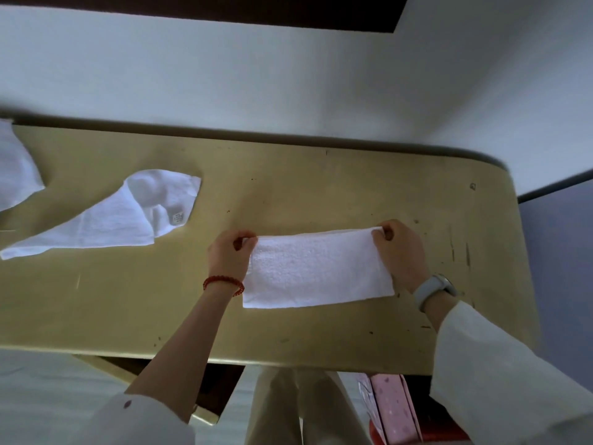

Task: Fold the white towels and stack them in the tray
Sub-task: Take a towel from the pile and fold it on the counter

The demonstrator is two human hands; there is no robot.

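While a long rectangular strip of nubby white terry, the folded towel (316,268), lies flat on the scuffed yellowish table (321,187), its far corners are pinched: one by the left hand (229,256), one by the right hand (401,252). A crumpled towel (112,216) with a small tag is spread well to the left.

A white towel (14,165) at the table's (321,194) far left edge runs out of frame. The label (177,217) on the crumpled towel (106,220) is too small to read.
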